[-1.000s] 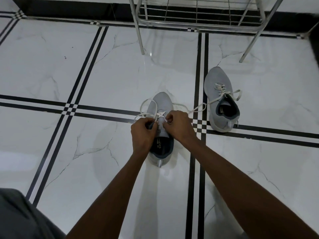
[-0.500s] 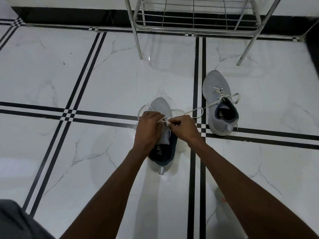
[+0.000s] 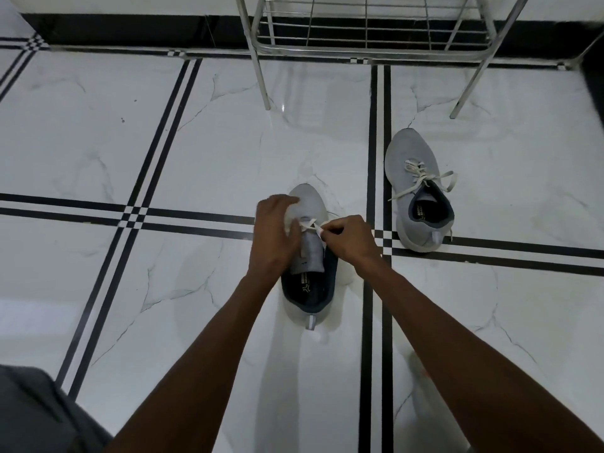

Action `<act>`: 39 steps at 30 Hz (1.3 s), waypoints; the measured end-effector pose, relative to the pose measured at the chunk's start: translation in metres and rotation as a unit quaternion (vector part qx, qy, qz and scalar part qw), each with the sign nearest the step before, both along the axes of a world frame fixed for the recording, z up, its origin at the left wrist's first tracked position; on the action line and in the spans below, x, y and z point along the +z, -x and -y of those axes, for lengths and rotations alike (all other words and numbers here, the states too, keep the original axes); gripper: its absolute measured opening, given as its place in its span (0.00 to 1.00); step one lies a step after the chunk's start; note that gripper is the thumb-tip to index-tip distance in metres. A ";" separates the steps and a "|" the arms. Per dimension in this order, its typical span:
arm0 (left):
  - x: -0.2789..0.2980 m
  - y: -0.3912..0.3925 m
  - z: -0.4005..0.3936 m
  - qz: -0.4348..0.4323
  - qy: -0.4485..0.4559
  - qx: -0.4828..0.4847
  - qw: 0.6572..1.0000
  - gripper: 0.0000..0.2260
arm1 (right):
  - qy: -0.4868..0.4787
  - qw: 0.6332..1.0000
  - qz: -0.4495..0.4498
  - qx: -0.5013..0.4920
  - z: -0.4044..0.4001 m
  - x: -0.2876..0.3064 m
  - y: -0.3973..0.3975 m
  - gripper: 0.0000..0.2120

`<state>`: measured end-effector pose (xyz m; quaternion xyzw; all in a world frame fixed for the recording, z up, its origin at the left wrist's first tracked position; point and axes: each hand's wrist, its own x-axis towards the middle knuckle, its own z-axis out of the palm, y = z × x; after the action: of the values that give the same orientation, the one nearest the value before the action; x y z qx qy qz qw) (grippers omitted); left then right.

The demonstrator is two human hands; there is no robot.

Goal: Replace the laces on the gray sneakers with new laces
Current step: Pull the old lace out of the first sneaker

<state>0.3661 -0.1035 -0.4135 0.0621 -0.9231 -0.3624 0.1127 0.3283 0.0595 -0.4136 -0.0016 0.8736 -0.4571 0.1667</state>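
Down on the glossy white marble-look floor [image 3: 98,152] with its black double stripes, the near gray knit sneaker with a dark blue collar [image 3: 310,256] stands toe pointing far, in the middle of the view. The left hand [image 3: 273,240] lies over the sneaker's left side, its fingers curled round the upper and lace area; exactly what they hold cannot be told. The right hand [image 3: 351,240] has its fingers pressed together, pinching the white flat lace [image 3: 312,225] where it crosses above the tongue. The second gray sneaker [image 3: 418,191], with a white lace loosely tied, sits to the far right, well apart. A chrome wire shoe rack [image 3: 359,44] stands at the far edge.
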 end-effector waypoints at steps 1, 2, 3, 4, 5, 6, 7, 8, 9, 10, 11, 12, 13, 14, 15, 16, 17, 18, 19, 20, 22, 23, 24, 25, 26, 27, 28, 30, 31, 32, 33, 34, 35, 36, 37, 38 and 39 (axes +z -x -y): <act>-0.002 0.002 -0.003 0.009 0.033 -0.052 0.998 0.10 | -0.004 1.000 -0.003 0.001 0.000 0.000 0.000 0.06; -0.004 0.003 -0.006 0.032 0.061 -0.084 0.994 0.07 | -0.007 1.000 -0.003 0.002 0.000 -0.001 0.001 0.06; -0.007 0.005 -0.008 0.056 0.077 -0.097 0.991 0.05 | -0.011 1.000 -0.002 0.004 0.000 -0.001 0.001 0.06; -0.010 0.006 -0.009 0.066 0.085 -0.096 0.990 0.04 | -0.012 1.000 0.000 0.008 -0.001 -0.001 0.002 0.07; -0.012 0.007 -0.010 0.064 0.090 -0.090 0.990 0.05 | -0.011 1.000 0.004 0.011 -0.001 -0.001 0.002 0.07; -0.011 0.008 -0.012 0.062 0.096 -0.090 0.989 0.06 | -0.010 1.000 0.008 0.011 -0.002 -0.002 0.001 0.07; -0.012 0.009 -0.012 0.052 0.103 -0.086 0.990 0.07 | -0.007 1.000 0.014 0.007 -0.003 -0.003 0.001 0.06; -0.011 0.009 -0.011 0.040 0.099 -0.059 0.993 0.07 | -0.001 1.000 0.022 -0.002 -0.003 -0.003 0.000 0.06; -0.011 0.009 -0.006 0.028 0.076 0.002 0.997 0.07 | 0.006 1.000 0.028 -0.012 -0.004 -0.003 0.000 0.06; -0.009 0.009 0.001 0.019 0.035 0.088 0.995 0.07 | 0.009 0.999 0.029 -0.017 -0.005 -0.003 0.000 0.06; -0.009 0.008 0.011 0.015 -0.006 0.171 0.985 0.07 | 0.008 0.999 0.027 -0.018 -0.005 -0.003 0.000 0.06; -0.010 0.005 0.020 0.017 -0.037 0.222 0.974 0.06 | 0.006 1.000 0.024 -0.018 -0.006 -0.002 0.000 0.07; -0.010 0.001 0.026 0.017 -0.039 0.237 0.971 0.06 | 0.006 1.000 0.025 -0.018 -0.007 -0.002 -0.001 0.07; -0.007 -0.002 0.028 0.011 -0.018 0.222 0.975 0.05 | 0.006 0.999 0.025 -0.018 -0.007 -0.001 -0.001 0.07; -0.004 -0.004 0.025 -0.002 0.004 0.183 0.983 0.06 | 0.007 0.999 0.027 -0.020 -0.006 -0.001 -0.001 0.07; 0.001 -0.003 0.019 -0.021 0.013 0.129 0.991 0.07 | 0.006 0.999 0.027 -0.022 -0.006 0.000 -0.001 0.07; 0.004 -0.001 0.012 -0.023 0.021 0.064 0.997 0.07 | 0.005 0.999 0.027 -0.022 -0.005 0.000 -0.001 0.07; 0.004 0.001 0.003 -0.010 0.035 0.000 0.999 0.07 | 0.004 1.000 0.024 -0.018 -0.005 0.000 -0.001 0.06; 0.003 0.003 -0.006 0.021 0.049 -0.051 0.997 0.07 | 0.002 1.000 0.020 -0.013 -0.004 -0.001 -0.001 0.06; 0.000 0.004 -0.015 0.053 0.057 -0.081 0.994 0.07 | -0.002 1.000 0.018 -0.008 -0.004 -0.001 0.000 0.06; -0.008 0.009 -0.021 0.085 0.055 -0.082 0.992 0.06 | -0.007 1.000 0.020 -0.003 -0.004 -0.002 0.001 0.06; -0.010 0.010 -0.020 0.082 0.050 -0.071 0.993 0.06 | -0.006 1.000 0.024 -0.004 -0.004 -0.002 0.000 0.06; -0.010 0.011 -0.018 0.072 0.045 -0.051 0.995 0.07 | -0.004 1.000 0.026 -0.007 -0.005 -0.002 0.000 0.06; -0.009 0.011 -0.013 0.060 0.022 0.002 0.998 0.08 | -0.002 1.000 0.028 -0.011 -0.006 -0.002 0.000 0.06; -0.007 0.010 -0.004 0.041 -0.019 0.085 0.995 0.07 | 0.000 1.000 0.026 -0.012 -0.007 -0.002 0.000 0.06; -0.005 0.010 0.008 0.023 -0.062 0.175 0.982 0.06 | 0.001 1.000 0.022 -0.012 -0.007 -0.001 0.000 0.06; -0.005 0.009 0.019 0.018 -0.087 0.245 0.965 0.05 | -0.001 1.000 0.016 -0.012 -0.008 -0.001 0.000 0.06; -0.004 0.002 0.029 0.008 -0.051 0.280 0.959 0.05 | -0.005 1.000 0.012 -0.008 -0.008 -0.002 -0.001 0.07; -0.004 0.000 0.027 -0.005 -0.025 0.244 0.970 0.06 | -0.005 1.000 0.012 -0.007 -0.008 -0.003 -0.001 0.07; -0.002 -0.001 0.020 -0.021 -0.016 0.185 0.982 0.09 | -0.006 1.000 0.013 -0.007 -0.007 -0.003 -0.002 0.07; -0.002 -0.001 0.011 -0.021 -0.011 0.115 0.993 0.10 | -0.007 1.000 0.013 -0.005 -0.006 -0.002 -0.002 0.07; -0.004 0.000 0.002 -0.007 0.004 0.040 0.999 0.10 | -0.011 1.000 0.011 -0.002 -0.005 -0.001 -0.002 0.07; -0.007 0.001 -0.007 0.017 0.031 -0.026 0.999 0.08 | -0.016 1.000 0.006 0.004 -0.005 0.000 -0.002 0.07; -0.011 0.003 -0.014 0.044 0.065 -0.068 0.995 0.07 | -0.020 1.000 0.003 0.009 -0.005 0.000 -0.002 0.07; -0.014 0.005 -0.019 0.066 0.087 -0.080 0.991 0.06 | -0.020 1.000 0.001 0.011 -0.006 0.001 -0.003 0.07; -0.015 0.007 -0.021 0.074 0.096 -0.074 0.990 0.05 | -0.018 1.000 0.002 0.011 -0.006 0.001 -0.003 0.07; -0.016 0.009 -0.019 0.070 0.091 -0.061 0.991 0.06 | -0.016 1.000 0.001 0.010 -0.006 0.000 -0.004 0.07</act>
<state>0.3575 -0.0844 -0.4299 0.0202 -0.9600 -0.2776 0.0309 0.3321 0.0651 -0.4137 -0.0076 0.8807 -0.4411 0.1723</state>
